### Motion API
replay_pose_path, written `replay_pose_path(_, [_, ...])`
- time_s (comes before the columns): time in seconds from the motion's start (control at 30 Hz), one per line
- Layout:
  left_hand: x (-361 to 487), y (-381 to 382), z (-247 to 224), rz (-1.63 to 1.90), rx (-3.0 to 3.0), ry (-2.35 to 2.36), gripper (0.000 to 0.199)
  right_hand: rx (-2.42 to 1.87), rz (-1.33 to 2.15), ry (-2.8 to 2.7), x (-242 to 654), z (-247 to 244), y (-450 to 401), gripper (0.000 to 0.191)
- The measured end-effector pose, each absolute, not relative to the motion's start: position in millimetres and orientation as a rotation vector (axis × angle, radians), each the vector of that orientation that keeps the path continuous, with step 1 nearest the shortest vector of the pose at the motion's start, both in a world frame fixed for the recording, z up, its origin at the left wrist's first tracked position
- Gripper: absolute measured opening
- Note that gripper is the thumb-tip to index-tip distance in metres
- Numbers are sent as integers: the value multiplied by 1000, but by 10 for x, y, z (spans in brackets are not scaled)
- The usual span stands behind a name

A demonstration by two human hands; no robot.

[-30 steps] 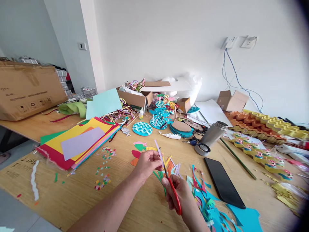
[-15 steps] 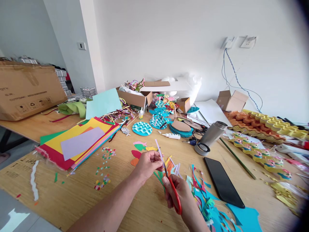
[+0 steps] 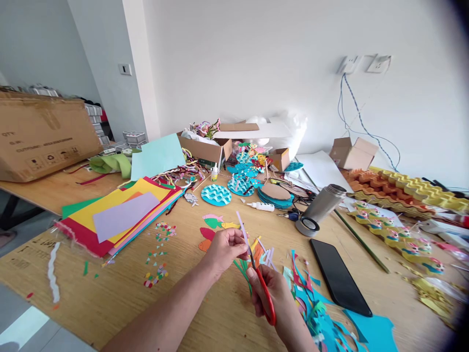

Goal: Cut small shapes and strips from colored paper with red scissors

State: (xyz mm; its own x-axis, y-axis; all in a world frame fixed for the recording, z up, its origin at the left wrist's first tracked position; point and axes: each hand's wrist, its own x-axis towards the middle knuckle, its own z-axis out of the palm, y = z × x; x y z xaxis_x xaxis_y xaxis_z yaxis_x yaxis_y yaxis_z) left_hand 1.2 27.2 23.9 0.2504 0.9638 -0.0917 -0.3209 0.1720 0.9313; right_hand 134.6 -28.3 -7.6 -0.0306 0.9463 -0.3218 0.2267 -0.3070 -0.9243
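My left hand (image 3: 227,249) pinches a narrow lilac paper strip (image 3: 241,222), which points up and away from me. In my right hand (image 3: 269,292) is a pair of scissors with red handles (image 3: 266,297); its blades lie along the strip beside my left fingertips. Whether the blades are cutting into the paper I cannot tell. Just beyond my hands lie cut paper strips (image 3: 269,256) in lilac, orange, yellow and green. Paper fish in pink, green, yellow, red and orange (image 3: 212,221) rest behind my left hand, which partly covers some.
Coloured paper sheets (image 3: 124,215) are stacked at left, near small paper dots (image 3: 156,276). To the right are a black phone (image 3: 340,276), blue paper scraps (image 3: 326,318) and a steel flask (image 3: 324,203). A white glue bottle (image 3: 262,206) and blue wavy discs (image 3: 216,194) lie farther back.
The view has shifted very slightly. Both hands keep nearly the same pose, with the strip and scissors held as before.
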Motion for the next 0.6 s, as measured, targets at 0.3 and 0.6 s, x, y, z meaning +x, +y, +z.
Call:
replay_pose_path(0.3, [14,272,235,1076,986,857,22,-1545,1410,-1239,1332,-72,-290,47])
replay_pose_path(0.6, [23,272,243,1085,974,858,22,-1565,1387,-1233,1341,-84,-300,45])
